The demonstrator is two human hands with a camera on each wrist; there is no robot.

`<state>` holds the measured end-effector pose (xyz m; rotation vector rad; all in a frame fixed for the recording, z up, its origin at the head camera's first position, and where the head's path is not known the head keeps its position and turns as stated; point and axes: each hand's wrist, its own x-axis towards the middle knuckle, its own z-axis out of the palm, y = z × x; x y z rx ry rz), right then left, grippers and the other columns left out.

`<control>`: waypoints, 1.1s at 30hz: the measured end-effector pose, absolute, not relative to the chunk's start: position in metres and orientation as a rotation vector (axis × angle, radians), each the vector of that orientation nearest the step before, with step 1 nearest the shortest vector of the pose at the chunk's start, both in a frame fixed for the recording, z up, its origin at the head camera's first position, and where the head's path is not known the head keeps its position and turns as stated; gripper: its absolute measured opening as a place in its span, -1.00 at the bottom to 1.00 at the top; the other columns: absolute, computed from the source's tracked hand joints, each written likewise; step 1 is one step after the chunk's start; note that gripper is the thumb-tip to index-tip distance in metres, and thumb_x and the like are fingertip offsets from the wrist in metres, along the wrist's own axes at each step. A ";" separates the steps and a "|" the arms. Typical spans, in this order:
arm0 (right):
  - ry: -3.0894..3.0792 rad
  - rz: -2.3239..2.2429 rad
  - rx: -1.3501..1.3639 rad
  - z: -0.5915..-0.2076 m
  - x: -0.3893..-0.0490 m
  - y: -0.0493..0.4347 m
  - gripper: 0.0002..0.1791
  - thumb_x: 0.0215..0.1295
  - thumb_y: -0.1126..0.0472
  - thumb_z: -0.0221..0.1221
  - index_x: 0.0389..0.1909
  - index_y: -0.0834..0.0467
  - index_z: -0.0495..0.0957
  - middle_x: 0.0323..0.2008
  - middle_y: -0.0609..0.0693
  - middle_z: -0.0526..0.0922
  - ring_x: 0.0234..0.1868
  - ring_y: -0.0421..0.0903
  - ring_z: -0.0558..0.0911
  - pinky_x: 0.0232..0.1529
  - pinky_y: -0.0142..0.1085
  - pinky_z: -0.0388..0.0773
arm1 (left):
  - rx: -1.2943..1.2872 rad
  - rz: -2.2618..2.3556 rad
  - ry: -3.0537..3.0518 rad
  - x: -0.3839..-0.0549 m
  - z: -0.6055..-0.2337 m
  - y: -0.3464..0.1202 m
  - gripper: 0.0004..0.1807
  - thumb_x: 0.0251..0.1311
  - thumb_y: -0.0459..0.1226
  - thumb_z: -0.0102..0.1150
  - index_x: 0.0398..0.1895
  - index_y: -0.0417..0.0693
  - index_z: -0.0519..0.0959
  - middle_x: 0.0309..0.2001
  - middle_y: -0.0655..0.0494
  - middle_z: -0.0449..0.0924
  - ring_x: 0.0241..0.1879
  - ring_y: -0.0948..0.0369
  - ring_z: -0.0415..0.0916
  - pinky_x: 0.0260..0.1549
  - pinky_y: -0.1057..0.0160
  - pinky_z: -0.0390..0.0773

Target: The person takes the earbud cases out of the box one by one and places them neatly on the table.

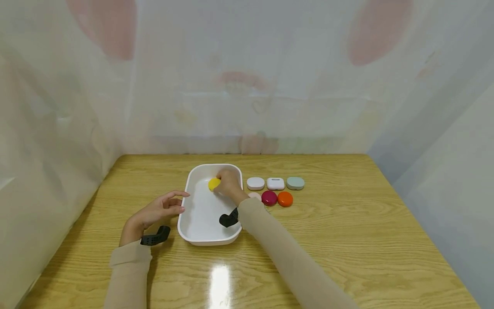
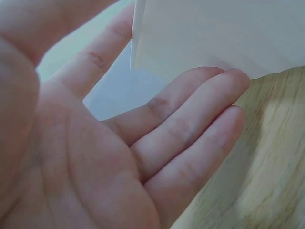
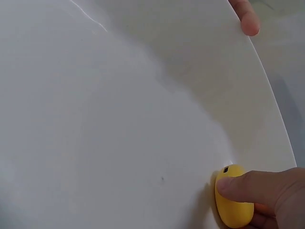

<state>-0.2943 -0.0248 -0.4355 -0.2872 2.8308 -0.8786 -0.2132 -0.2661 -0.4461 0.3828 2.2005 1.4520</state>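
A white rectangular tray (image 1: 210,219) with rounded corners stands on the table. Inside its far part, my right hand (image 1: 228,185) pinches a yellow earbud case (image 1: 214,184). In the right wrist view, the thumb lies across the case (image 3: 234,212), near a small dark port, and some fingers are behind it. My left hand (image 1: 164,208) is at the tray's left side. Its loosely extended fingers (image 2: 190,124) touch or nearly touch the outer wall (image 2: 214,38) in the left wrist view, and nothing is held.
Right of the tray lie a white case (image 1: 255,183), a white earbud case (image 1: 275,184) and a pale green case (image 1: 295,183). Nearer are a crimson case (image 1: 269,198), an orange case (image 1: 285,198) and a pale pink case (image 1: 254,195) partly hidden by my right arm. A curtain (image 1: 247,111) hangs behind the wooden table (image 1: 347,240).
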 end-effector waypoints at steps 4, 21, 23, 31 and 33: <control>2.827 -0.873 -0.300 -0.450 -0.309 -0.025 -0.54 -0.06 0.18 0.46 -0.10 0.27 0.65 -0.15 0.06 0.70 -0.19 -0.09 0.53 -0.02 -0.33 0.49 | 0.405 1.448 2.199 -0.214 -0.447 -0.267 -0.37 0.34 -0.16 0.11 0.39 -0.17 0.17 0.17 -0.33 0.44 0.01 0.23 0.52 0.02 0.27 0.50; 2.848 -1.222 -0.394 -0.418 -0.271 -0.017 -0.46 -0.12 0.26 0.47 -0.01 0.24 0.62 -0.06 0.09 0.70 -0.08 -0.04 0.61 0.03 -0.33 0.53 | 0.428 1.473 2.153 -0.212 -0.450 -0.266 -0.41 0.36 -0.18 0.08 0.39 -0.10 0.17 0.08 0.00 0.51 -0.02 0.31 0.55 -0.01 0.34 0.55; 2.832 -1.276 -0.431 -0.415 -0.269 -0.013 -0.47 -0.12 0.27 0.46 -0.01 0.25 0.63 -0.07 0.11 0.72 -0.10 -0.03 0.62 0.00 -0.33 0.54 | 0.429 1.473 2.152 -0.213 -0.450 -0.266 -0.40 0.37 -0.18 0.07 0.40 -0.12 0.16 0.11 -0.07 0.49 -0.02 0.30 0.55 -0.01 0.34 0.55; 2.583 -1.615 -0.529 -0.412 -0.260 0.003 -0.43 -0.04 0.39 0.41 0.08 0.36 0.55 0.07 0.25 0.63 0.03 0.13 0.66 0.10 -0.18 0.60 | 0.424 1.469 2.154 -0.213 -0.451 -0.265 -0.38 0.36 -0.18 0.08 0.40 -0.15 0.15 0.13 -0.18 0.48 -0.03 0.29 0.56 -0.01 0.33 0.55; 2.544 -1.666 -0.520 -0.411 -0.257 0.006 -0.43 -0.02 0.39 0.41 0.09 0.36 0.54 0.09 0.26 0.61 0.06 0.14 0.64 0.13 -0.15 0.58 | 0.423 1.467 2.157 -0.213 -0.452 -0.264 -0.38 0.36 -0.18 0.08 0.40 -0.15 0.15 0.12 -0.17 0.48 -0.04 0.29 0.56 -0.02 0.34 0.56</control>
